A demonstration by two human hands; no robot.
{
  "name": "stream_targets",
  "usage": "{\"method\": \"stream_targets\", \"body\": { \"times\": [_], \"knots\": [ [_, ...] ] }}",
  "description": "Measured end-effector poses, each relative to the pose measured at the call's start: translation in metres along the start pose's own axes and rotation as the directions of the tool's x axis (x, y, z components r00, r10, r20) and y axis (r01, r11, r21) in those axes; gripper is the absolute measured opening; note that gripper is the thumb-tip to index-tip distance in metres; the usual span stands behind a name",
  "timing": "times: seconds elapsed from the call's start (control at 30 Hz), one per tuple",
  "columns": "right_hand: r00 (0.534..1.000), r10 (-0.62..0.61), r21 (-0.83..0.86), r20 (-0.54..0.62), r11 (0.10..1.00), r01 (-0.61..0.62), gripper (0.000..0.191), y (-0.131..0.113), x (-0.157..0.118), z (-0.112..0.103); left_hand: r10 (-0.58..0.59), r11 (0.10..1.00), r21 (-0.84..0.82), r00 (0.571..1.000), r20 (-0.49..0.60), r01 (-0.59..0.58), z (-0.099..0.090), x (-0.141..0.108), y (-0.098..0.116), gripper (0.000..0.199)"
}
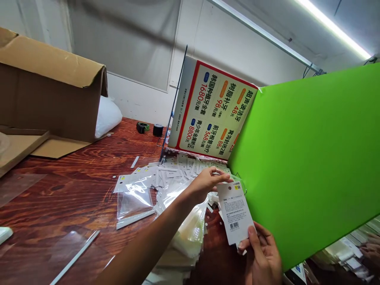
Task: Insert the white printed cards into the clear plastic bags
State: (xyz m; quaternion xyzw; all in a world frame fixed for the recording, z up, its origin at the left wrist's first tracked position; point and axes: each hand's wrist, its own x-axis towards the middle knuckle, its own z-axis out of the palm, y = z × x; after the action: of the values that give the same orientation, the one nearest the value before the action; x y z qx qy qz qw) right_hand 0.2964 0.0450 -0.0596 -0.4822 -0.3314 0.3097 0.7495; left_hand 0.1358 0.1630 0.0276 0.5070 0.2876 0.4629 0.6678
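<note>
On the wood table (74, 174) we have a green board (311, 154), cardboard box (50, 91), heap of clear bags (175, 190); our left hand (206, 181) half-curled, grip unclear, by the top of the white card (235, 209), our right hand (263, 253) pinching its lower end

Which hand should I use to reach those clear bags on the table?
Left, I'd say: the left hand is nearer the clear bags, while the right hand holds the white card.
</note>
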Motion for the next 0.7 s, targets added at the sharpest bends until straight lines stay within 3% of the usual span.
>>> {"method": "stream_targets", "body": {
  "times": [0.3, 0.53, 0.7],
  "knots": [
    [0.994, -0.103, -0.142, 0.046, 0.984, 0.108, 0.077, 0.017, -0.029, 0.012, 0.036, 0.996, 0.086, 0.999, -0.021, -0.034, 0.005, -0.005, 0.006, 0.026],
    [0.954, -0.295, -0.297, 0.043, 0.908, 0.294, 0.063, 0.026, -0.037, 0.015, -0.019, 0.995, 0.097, 0.999, 0.037, 0.015, 0.012, -0.015, 0.014, 0.019],
    [0.871, -0.455, -0.320, 0.186, 0.810, 0.492, 0.047, 0.033, -0.019, 0.007, 0.001, 0.999, 0.043, 0.982, 0.187, -0.009, 0.012, -0.017, 0.008, 0.023]
  ]
}}
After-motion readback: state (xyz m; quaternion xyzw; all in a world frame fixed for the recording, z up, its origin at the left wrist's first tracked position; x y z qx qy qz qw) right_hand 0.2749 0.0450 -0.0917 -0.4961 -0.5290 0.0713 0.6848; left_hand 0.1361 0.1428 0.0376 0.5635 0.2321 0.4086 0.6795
